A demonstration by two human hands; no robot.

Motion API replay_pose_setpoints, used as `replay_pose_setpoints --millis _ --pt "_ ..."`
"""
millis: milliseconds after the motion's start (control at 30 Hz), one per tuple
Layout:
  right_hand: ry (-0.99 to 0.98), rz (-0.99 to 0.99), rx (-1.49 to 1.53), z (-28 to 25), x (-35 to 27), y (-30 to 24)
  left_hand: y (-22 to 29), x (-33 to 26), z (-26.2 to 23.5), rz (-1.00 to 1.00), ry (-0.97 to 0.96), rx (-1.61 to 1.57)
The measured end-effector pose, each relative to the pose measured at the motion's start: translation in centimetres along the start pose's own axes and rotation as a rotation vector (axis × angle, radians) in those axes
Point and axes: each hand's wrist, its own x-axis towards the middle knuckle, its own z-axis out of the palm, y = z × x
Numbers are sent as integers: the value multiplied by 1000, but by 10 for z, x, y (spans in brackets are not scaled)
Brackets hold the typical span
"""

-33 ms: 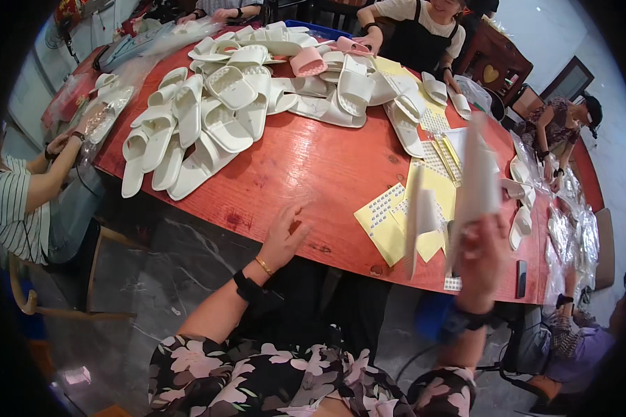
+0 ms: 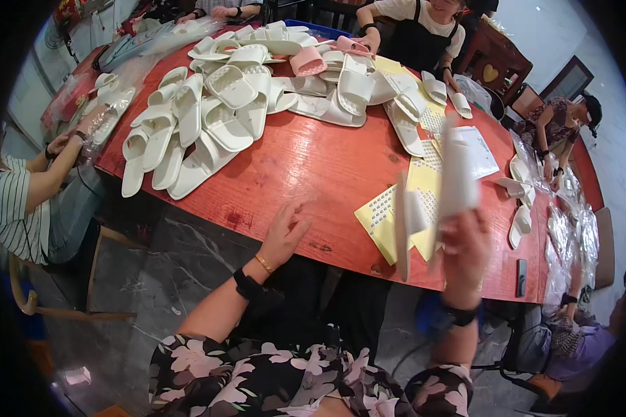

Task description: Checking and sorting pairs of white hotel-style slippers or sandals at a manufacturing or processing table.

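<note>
My right hand (image 2: 466, 247) is raised over the table's right part, its fingers closed on a white slipper (image 2: 456, 170) that is blurred by motion. A second white slipper (image 2: 403, 229) stands edge-on just left of it; whether my hand holds that one too is hard to see. Behind them lie yellow sticker sheets (image 2: 377, 221) with rows of small labels. My left hand (image 2: 285, 226) hovers by the near edge of the red wooden table (image 2: 306, 174), fingers stretched out and holding nothing.
White slippers (image 2: 226, 125) are heaped across the left and back, with a few pink ones (image 2: 308, 61) among them. At the right are more slippers (image 2: 519, 226), a small black object (image 2: 521, 278) and clear plastic bags (image 2: 570, 240). Other people sit around the table.
My right hand and the slippers with it have shifted left, uncovering more of a white sheet behind. My left hand has hardly moved.
</note>
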Motion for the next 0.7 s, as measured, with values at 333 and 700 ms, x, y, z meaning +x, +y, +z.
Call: replay_pose_setpoints --millis 333,700 --pt "-329 -93 -740 12 -15 136 3 12 -19 -26 82 -17" --pt "-267 -279 -1396 -30 -58 169 6 1 0 257 171 533"
